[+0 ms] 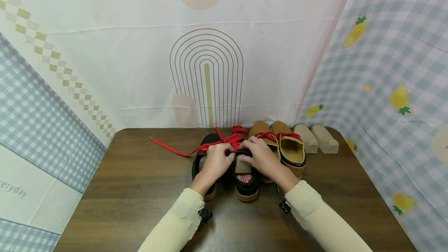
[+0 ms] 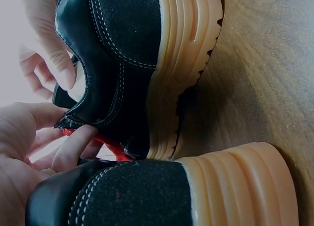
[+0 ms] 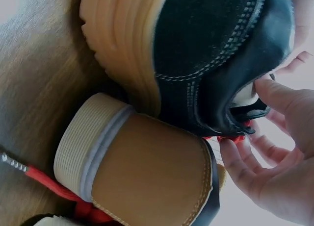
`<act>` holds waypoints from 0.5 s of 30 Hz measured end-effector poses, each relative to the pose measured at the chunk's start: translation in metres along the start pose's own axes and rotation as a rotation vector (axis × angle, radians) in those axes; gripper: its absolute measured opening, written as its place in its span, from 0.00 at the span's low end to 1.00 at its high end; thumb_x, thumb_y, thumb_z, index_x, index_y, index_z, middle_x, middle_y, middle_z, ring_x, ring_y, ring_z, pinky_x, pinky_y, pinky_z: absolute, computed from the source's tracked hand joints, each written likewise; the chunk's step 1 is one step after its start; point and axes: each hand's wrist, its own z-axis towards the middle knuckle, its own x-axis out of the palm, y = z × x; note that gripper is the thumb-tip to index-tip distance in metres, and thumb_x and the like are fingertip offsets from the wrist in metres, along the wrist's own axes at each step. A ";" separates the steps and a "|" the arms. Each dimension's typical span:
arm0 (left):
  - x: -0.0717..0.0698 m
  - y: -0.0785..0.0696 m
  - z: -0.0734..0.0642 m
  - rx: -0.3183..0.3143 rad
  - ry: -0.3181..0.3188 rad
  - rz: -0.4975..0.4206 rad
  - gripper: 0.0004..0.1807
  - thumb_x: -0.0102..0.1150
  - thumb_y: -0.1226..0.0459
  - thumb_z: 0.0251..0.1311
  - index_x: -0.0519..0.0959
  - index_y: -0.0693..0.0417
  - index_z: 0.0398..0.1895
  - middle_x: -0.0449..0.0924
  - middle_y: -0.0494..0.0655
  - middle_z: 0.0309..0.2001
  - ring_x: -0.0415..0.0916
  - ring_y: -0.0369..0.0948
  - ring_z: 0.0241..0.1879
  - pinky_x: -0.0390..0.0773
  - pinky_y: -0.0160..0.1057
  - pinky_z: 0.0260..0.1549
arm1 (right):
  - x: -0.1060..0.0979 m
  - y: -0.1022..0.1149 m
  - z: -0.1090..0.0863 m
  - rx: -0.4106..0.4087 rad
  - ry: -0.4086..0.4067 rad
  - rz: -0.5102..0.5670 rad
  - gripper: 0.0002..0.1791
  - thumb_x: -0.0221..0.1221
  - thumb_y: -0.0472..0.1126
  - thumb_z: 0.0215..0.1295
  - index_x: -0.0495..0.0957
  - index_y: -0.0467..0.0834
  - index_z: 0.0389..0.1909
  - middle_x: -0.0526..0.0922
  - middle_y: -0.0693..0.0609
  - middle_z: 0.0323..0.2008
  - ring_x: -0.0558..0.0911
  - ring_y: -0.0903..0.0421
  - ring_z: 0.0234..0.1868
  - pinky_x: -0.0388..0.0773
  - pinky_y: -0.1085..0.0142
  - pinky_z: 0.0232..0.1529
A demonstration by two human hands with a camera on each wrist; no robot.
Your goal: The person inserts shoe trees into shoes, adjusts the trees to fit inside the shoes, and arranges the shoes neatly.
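Note:
A pair of black shoes with gum soles stands mid-table, heels toward me. Both hands are at the right-hand black shoe (image 1: 246, 189), which has a beige foot-shaped insert (image 1: 242, 166) in its opening. My left hand (image 1: 220, 158) pinches the front corner of its collar between thumb and finger. On the other side, my right hand (image 1: 260, 156) grips the collar, thumb inside by the insert and fingers outside near the red laces (image 1: 236, 139). The second black shoe (image 2: 142, 191) stands to the left, partly hidden under my left hand.
Right beside the black pair stand two tan shoes (image 1: 299, 170) with red laces. Farther right lie two beige foot-shaped inserts (image 1: 324, 139). A loose red lace end (image 1: 171, 149) trails left over the wooden table (image 1: 140, 189). A patterned cloth (image 1: 140, 69) hangs behind the table's back edge.

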 end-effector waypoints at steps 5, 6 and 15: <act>0.000 0.000 0.000 -0.014 0.014 0.001 0.02 0.68 0.66 0.64 0.87 0.53 0.34 0.89 0.46 0.36 0.85 0.45 0.38 0.82 0.50 0.44 | 0.001 0.000 -0.001 -0.038 -0.017 -0.030 0.17 0.75 0.45 0.59 0.84 0.46 0.47 0.79 0.48 0.41 0.76 0.48 0.42 0.77 0.52 0.47; 0.001 0.000 0.000 -0.017 0.016 0.002 0.02 0.68 0.65 0.64 0.87 0.53 0.34 0.89 0.46 0.36 0.85 0.45 0.38 0.82 0.51 0.45 | 0.000 0.000 -0.001 -0.036 -0.014 -0.026 0.17 0.75 0.44 0.59 0.84 0.45 0.47 0.79 0.48 0.41 0.76 0.48 0.42 0.77 0.52 0.47; 0.000 -0.001 0.000 -0.011 0.005 0.009 0.02 0.68 0.66 0.64 0.87 0.52 0.33 0.89 0.46 0.37 0.85 0.46 0.40 0.82 0.52 0.45 | -0.004 -0.001 0.005 -0.051 0.033 -0.018 0.17 0.76 0.44 0.57 0.83 0.45 0.45 0.80 0.49 0.41 0.78 0.49 0.43 0.79 0.52 0.47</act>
